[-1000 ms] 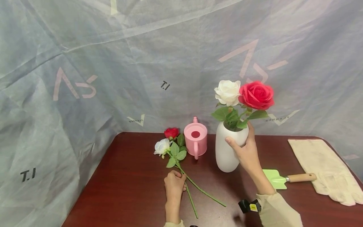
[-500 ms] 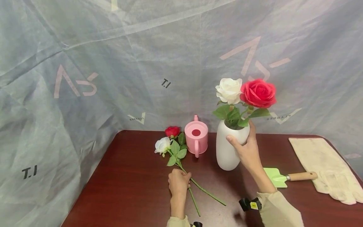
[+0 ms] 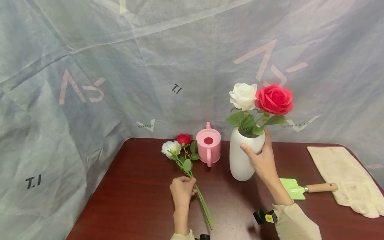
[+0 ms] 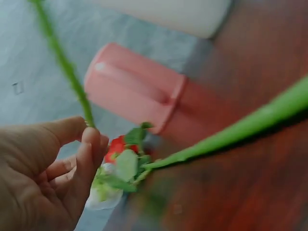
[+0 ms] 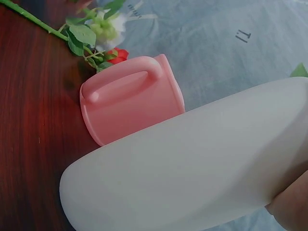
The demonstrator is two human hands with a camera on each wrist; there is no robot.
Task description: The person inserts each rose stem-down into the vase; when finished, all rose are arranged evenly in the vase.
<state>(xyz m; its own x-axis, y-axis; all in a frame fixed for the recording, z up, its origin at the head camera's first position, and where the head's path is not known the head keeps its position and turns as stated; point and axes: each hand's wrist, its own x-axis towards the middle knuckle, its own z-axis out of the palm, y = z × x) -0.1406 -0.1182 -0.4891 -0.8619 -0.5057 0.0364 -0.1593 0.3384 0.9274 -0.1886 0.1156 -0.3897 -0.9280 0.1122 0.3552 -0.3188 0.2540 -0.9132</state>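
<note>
One thin green stem (image 4: pixel 70 72) is pinched by the left hand (image 3: pixel 181 190) over the bench (image 3: pixel 144 200). It looks light and bendy; its middle seems best to hold. The right hand (image 3: pixel 264 161) curls wide round the white vase (image 3: pixel 241 163), near its top. The vase seems smooth, maybe slippery. Behind, black letters (image 3: pixel 176 88) on grey cloth (image 3: pixel 150 63) say "T.I".

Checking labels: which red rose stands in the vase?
The red rose above the right hand; the other red rose is beside the pink watering can.

Dk red-brn tbl (image 3: pixel 135 200) w/ pink watering can (image 3: pixel 204 151), wht vase (image 3: pixel 241 160), red rose (image 3: pixel 183 139), grn trowel (image 3: pixel 300 190), cream glove (image 3: pixel 345 170).
</note>
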